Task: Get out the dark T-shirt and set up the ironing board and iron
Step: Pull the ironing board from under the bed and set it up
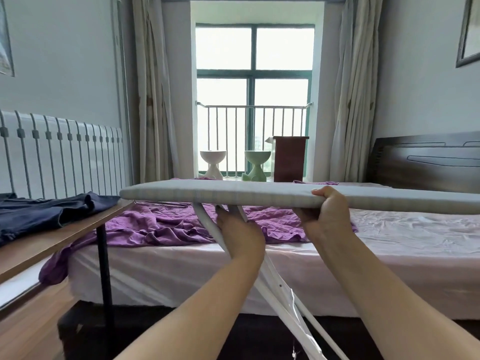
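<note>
Both bare arms reach forward, left hand (240, 229) curled underneath, right hand (328, 211) clamped, thumb up.

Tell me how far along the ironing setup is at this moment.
Done: a dark navy T-shirt lies on the wooden side table. In hand: the grey striped padded ironing board is held level, right hand gripping its near edge, left hand on the white metal legs beneath. Left: standing the board on its own and fetching the iron, which is not in view.
</note>
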A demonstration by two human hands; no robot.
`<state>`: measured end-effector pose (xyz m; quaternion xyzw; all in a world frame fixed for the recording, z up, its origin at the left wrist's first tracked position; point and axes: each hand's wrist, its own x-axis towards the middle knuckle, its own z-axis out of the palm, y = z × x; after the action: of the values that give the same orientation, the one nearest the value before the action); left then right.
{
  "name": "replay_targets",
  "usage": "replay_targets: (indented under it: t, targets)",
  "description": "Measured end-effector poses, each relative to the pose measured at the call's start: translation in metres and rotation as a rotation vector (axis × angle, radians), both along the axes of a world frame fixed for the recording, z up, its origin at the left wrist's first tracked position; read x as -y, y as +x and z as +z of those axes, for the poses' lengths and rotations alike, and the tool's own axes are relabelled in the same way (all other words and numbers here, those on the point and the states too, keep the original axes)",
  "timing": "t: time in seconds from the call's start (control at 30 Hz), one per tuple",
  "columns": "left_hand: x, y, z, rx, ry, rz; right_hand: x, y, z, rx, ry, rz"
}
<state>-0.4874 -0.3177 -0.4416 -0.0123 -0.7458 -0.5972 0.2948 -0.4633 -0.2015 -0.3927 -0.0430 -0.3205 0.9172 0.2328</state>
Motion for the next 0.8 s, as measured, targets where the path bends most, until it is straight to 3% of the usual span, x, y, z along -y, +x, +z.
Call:
replay_targets:
  t: [0.07,0.2,0.5,0.8]
  targets:
    - [-0.002,0.0,0.006,0.09,-0.097,0.007,-0.002,0.0,0.001,-0.012,-0.003,0.001]
    - [-0.002,0.004,0.006,0.03,-0.288,0.052,-0.004,0.003,0.007,-0.031,-0.01,-0.017]
    - [-0.005,0.005,0.019,-0.195,-0.216,-0.067,-0.005,0.006,0.046,-0.053,0.05,-0.031]
    - [-0.025,0.006,0.034,-0.229,-0.275,-0.123,-0.013,0.01,0.07,-0.072,0.116,-0.006]
